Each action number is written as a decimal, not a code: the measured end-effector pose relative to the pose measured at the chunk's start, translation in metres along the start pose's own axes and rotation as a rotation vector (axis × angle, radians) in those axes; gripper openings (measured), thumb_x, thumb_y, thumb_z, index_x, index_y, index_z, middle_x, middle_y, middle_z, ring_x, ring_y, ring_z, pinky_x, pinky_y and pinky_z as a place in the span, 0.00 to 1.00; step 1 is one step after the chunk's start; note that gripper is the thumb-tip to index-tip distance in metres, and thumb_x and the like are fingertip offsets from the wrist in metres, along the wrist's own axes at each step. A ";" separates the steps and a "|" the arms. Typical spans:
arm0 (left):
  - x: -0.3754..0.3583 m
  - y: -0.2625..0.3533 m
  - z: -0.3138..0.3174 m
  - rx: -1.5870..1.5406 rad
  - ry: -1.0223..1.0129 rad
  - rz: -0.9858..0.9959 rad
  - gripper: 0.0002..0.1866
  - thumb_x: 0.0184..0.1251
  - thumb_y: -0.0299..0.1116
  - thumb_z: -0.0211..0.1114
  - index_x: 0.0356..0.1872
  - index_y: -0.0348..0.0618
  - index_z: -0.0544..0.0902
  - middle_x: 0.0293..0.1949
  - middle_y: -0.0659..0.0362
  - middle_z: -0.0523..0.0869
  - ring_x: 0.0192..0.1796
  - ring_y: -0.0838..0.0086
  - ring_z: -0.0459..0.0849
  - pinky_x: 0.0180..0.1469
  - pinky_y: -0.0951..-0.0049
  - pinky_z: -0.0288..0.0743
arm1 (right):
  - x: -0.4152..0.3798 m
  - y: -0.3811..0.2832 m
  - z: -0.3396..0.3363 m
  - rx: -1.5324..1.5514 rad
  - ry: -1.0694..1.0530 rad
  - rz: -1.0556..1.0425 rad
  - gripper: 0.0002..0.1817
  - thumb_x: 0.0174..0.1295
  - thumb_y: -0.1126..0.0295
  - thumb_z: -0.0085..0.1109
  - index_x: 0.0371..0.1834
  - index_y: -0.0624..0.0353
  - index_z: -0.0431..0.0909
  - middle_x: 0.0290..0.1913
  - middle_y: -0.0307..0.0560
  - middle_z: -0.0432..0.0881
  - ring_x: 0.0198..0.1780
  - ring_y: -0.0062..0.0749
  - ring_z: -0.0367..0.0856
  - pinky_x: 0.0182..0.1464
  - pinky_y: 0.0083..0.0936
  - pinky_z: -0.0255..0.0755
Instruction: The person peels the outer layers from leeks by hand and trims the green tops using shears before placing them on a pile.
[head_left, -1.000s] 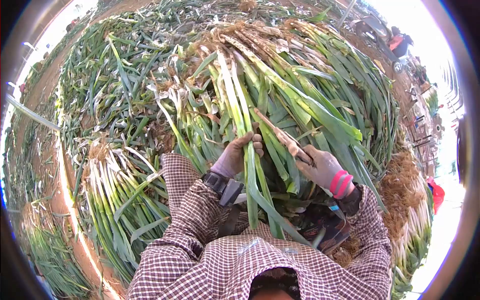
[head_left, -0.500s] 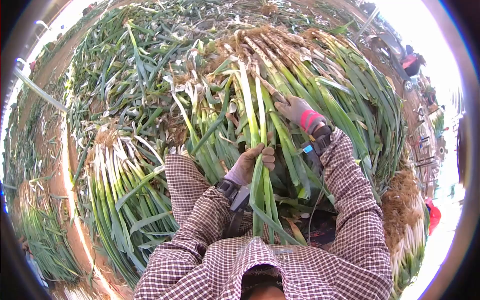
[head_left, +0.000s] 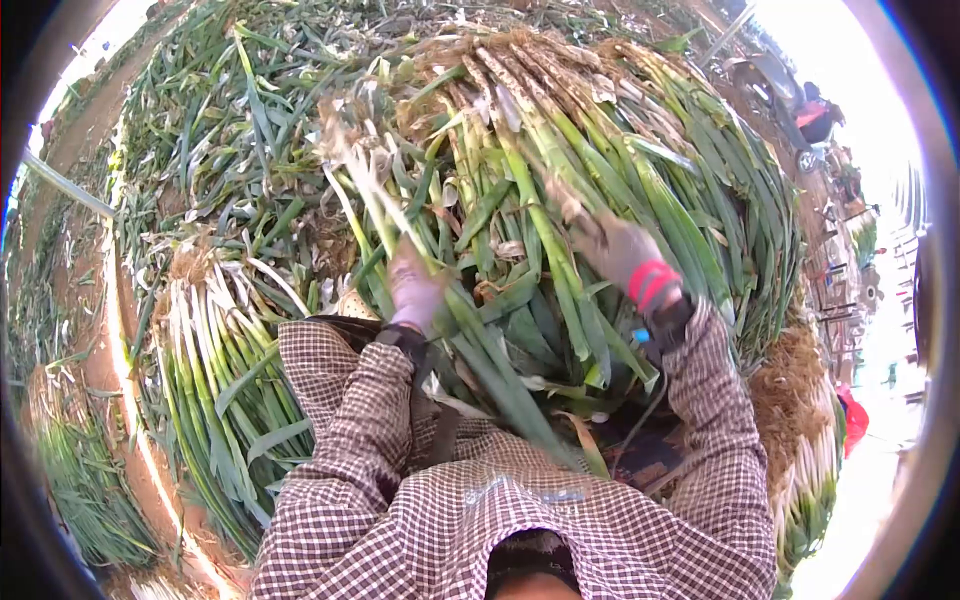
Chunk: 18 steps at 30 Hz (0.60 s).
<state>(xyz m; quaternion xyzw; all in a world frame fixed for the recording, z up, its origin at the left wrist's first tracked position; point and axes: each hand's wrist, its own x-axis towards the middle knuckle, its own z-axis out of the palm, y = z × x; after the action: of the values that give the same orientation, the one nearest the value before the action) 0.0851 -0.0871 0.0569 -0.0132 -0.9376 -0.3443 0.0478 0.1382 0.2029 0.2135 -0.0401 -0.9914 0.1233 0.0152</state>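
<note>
The 1 view comes from a head-worn camera, looking forward and steeply down through a very wide lens that bows the scene and leaves dark corners. The cap (head_left: 535, 556) sits at 6 o'clock, very near, and the sleeves reach in from 7 and 5 o'clock. The left hand (head_left: 415, 285), just off the middle towards 9 o'clock, and the right hand (head_left: 622, 255), between 2 and 3, are at arm's reach. Leeks (head_left: 600, 160) spread beyond them around 1 o'clock; the scooter (head_left: 765, 90) at 2 is far off and small.
</note>
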 end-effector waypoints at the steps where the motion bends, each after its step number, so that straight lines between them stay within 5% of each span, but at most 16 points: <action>1: 0.011 0.022 -0.002 -0.206 -0.098 0.017 0.32 0.63 0.42 0.69 0.63 0.34 0.72 0.48 0.47 0.87 0.49 0.55 0.86 0.56 0.59 0.78 | -0.013 -0.004 -0.006 -0.031 -0.049 0.009 0.23 0.65 0.47 0.59 0.39 0.60 0.75 0.34 0.64 0.83 0.38 0.63 0.82 0.40 0.48 0.75; 4: 0.029 0.084 0.018 -0.391 -0.333 0.100 0.23 0.66 0.44 0.64 0.56 0.39 0.80 0.46 0.43 0.87 0.50 0.53 0.87 0.56 0.59 0.77 | -0.061 -0.011 -0.008 -0.086 -0.186 0.044 0.24 0.65 0.46 0.57 0.41 0.60 0.73 0.35 0.63 0.84 0.40 0.62 0.83 0.42 0.51 0.76; 6: 0.039 0.118 0.039 -0.158 -0.403 0.045 0.26 0.63 0.50 0.64 0.51 0.35 0.81 0.45 0.41 0.87 0.50 0.51 0.86 0.55 0.56 0.78 | -0.080 -0.007 -0.005 -0.092 -0.193 0.067 0.24 0.65 0.46 0.57 0.41 0.59 0.72 0.36 0.63 0.84 0.40 0.62 0.83 0.42 0.51 0.76; 12: 0.051 0.172 0.059 -0.084 -0.528 -0.313 0.32 0.55 0.52 0.75 0.52 0.36 0.82 0.53 0.42 0.85 0.56 0.56 0.85 0.59 0.60 0.78 | -0.089 -0.011 -0.010 -0.005 -0.084 0.078 0.21 0.65 0.49 0.58 0.41 0.57 0.72 0.36 0.62 0.83 0.40 0.62 0.83 0.40 0.51 0.74; 14: 0.060 0.171 0.051 -0.188 -0.681 -0.358 0.35 0.58 0.50 0.71 0.60 0.35 0.77 0.54 0.43 0.85 0.57 0.56 0.85 0.59 0.62 0.78 | -0.085 -0.015 -0.013 0.025 -0.070 0.095 0.21 0.65 0.49 0.59 0.41 0.57 0.71 0.35 0.62 0.82 0.39 0.62 0.82 0.38 0.50 0.74; 15: 0.067 0.153 0.082 -0.291 -0.626 -0.416 0.39 0.52 0.50 0.76 0.60 0.32 0.77 0.56 0.41 0.84 0.56 0.56 0.86 0.62 0.63 0.76 | -0.083 -0.018 -0.018 0.040 -0.082 0.110 0.21 0.65 0.49 0.59 0.41 0.57 0.71 0.35 0.61 0.82 0.38 0.62 0.82 0.38 0.50 0.73; 17: 0.074 0.135 0.076 -0.827 -0.818 -0.523 0.32 0.53 0.39 0.75 0.58 0.34 0.77 0.49 0.48 0.86 0.49 0.60 0.87 0.50 0.60 0.83 | -0.082 -0.017 -0.019 0.057 -0.048 0.111 0.21 0.65 0.49 0.60 0.40 0.57 0.71 0.32 0.60 0.82 0.37 0.61 0.82 0.36 0.48 0.73; 18: 0.052 0.156 0.000 -0.954 -0.888 -0.544 0.28 0.56 0.34 0.72 0.58 0.35 0.77 0.46 0.51 0.86 0.46 0.62 0.87 0.44 0.60 0.85 | -0.084 -0.017 -0.019 0.078 -0.054 0.099 0.21 0.65 0.49 0.60 0.40 0.57 0.71 0.32 0.60 0.82 0.37 0.61 0.82 0.36 0.48 0.73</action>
<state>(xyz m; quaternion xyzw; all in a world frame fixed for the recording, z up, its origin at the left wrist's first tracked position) 0.0423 0.0316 0.1628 0.0631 -0.5854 -0.6793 -0.4379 0.2213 0.1841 0.2347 -0.0853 -0.9827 0.1634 -0.0160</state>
